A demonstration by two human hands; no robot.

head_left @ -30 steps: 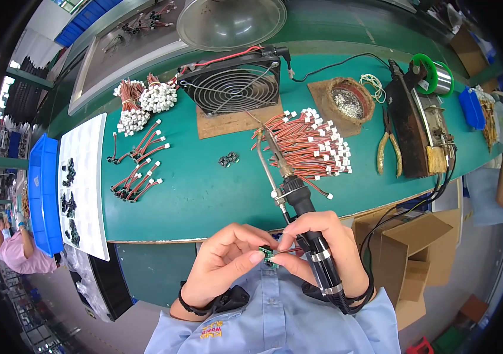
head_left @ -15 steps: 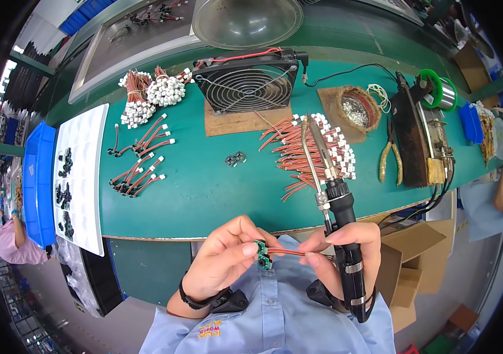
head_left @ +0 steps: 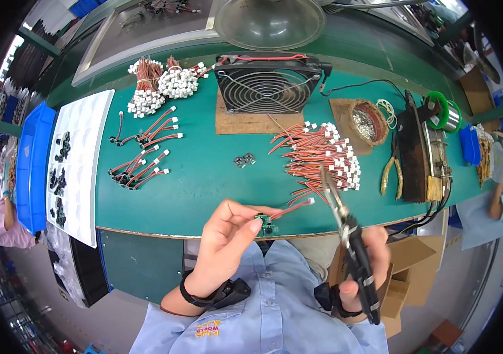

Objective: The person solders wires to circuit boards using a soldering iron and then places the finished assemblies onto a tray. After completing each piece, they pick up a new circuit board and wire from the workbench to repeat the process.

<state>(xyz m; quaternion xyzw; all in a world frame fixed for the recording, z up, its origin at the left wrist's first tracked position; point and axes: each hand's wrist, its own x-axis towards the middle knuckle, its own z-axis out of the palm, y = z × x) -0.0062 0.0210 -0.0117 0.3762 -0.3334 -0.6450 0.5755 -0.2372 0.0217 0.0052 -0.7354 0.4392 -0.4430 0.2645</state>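
Observation:
My left hand [head_left: 223,243] pinches a small green circuit board [head_left: 267,225] just above the table's front edge. From the board a red-and-black wire lead [head_left: 294,208] runs to the right and ends in a white connector. My right hand [head_left: 375,249], partly smeared by motion, is wrapped around a black soldering iron [head_left: 356,251]. A thin metal tube runs alongside the iron's tip, which points up and away from me, apart from the board. Beyond the tip lies a pile of wire leads [head_left: 316,159] with white plugs. A few small boards [head_left: 244,160] lie mid-table.
Finished-looking boards with wires [head_left: 139,168] lie left on the green mat, beside a white tray [head_left: 86,171] and blue bin [head_left: 34,165]. A black fan [head_left: 266,88] stands at the back. Right are a solder-scrap dish [head_left: 365,123], pliers [head_left: 391,171] and a solder spool [head_left: 444,112].
My right hand has let go of the wire lead and moved right and down with the soldering iron. My left hand has carried the board slightly forward, toward the table.

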